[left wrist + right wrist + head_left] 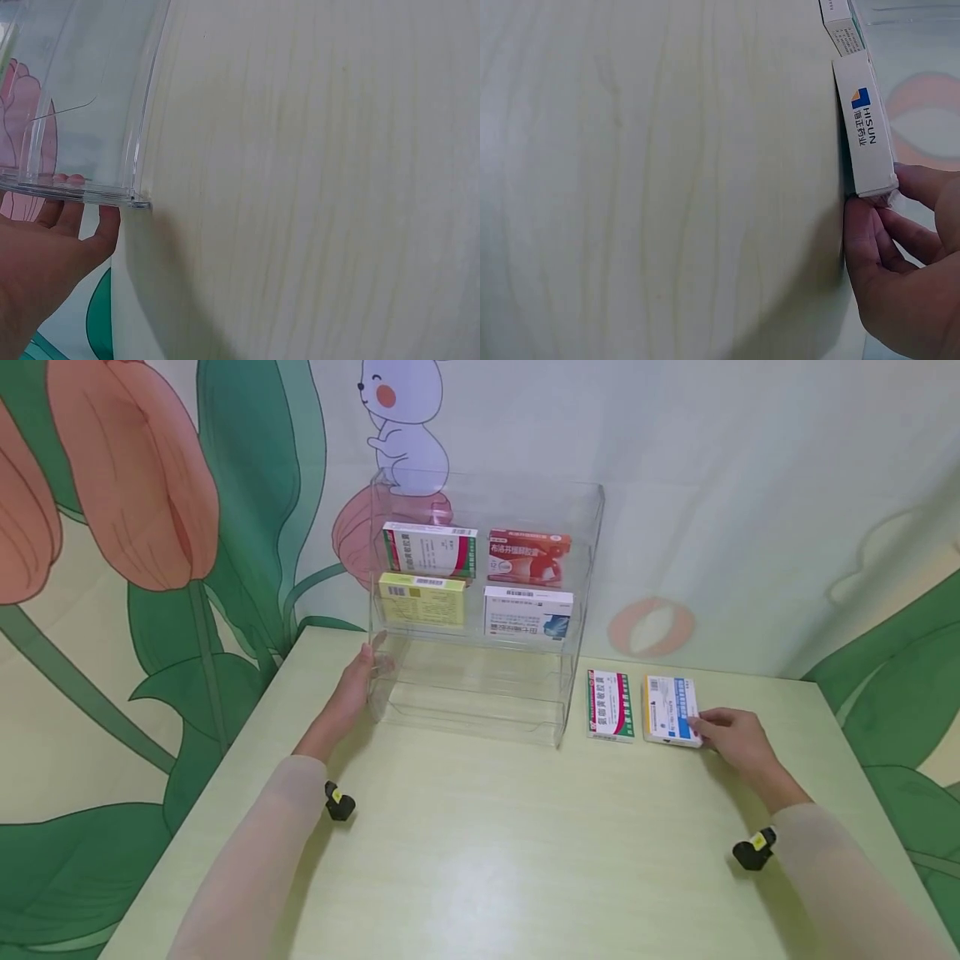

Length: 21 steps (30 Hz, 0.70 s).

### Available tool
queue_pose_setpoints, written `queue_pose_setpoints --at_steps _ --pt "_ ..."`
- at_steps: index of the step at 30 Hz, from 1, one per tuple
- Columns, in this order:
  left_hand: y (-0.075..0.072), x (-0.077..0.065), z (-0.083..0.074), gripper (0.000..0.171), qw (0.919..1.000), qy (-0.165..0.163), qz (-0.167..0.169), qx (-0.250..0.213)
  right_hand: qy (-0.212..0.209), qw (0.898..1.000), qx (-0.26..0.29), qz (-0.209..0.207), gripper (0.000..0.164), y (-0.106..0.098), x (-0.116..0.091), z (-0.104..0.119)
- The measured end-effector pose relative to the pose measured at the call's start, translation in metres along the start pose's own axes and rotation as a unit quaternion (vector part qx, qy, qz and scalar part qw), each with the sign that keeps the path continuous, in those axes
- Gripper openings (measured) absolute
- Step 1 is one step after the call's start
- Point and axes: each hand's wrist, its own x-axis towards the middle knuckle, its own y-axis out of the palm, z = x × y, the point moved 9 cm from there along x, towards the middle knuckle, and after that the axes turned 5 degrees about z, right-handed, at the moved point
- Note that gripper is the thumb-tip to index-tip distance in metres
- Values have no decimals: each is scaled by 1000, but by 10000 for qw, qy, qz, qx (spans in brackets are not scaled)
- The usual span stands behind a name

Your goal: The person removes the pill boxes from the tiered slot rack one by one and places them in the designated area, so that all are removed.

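Note:
A clear acrylic display rack (480, 693) with stepped tiers stands at the back of the table. My left hand (352, 685) rests against its left side, fingertips touching the outer face of the side panel (90, 135). To the rack's right, my right hand (735, 739) pinches the right end of a white medicine box (671, 710) with a blue and orange print. In the right wrist view, thumb and fingers hold the end of this box (866, 127), its HISUN-printed side facing the camera. Beside it on the left lies a white, red and green medicine box (611, 704).
On the rack's upper tiers stand a white-and-green box (429, 550), a red box (528, 558), a yellow box (422, 600) and a white-and-blue box (527, 612). Behind the pale table (480, 827) hangs a printed curtain (712, 510) with flowers and leaves.

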Motion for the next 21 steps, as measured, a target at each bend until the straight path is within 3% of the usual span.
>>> queue_pose_setpoints --at_steps 12,18,21 --pt "0 0 -3 67 9999 -8 -55 132 83 9999 -11 -135 68 2 -2 2" --pt "2 -1 0 67 9996 -258 7 131 169 9996 -12 -221 68 4 -3 1" --pt "3 -5 -8 64 9994 -306 55 131 195 9994 -112 -261 65 5 -2 3"
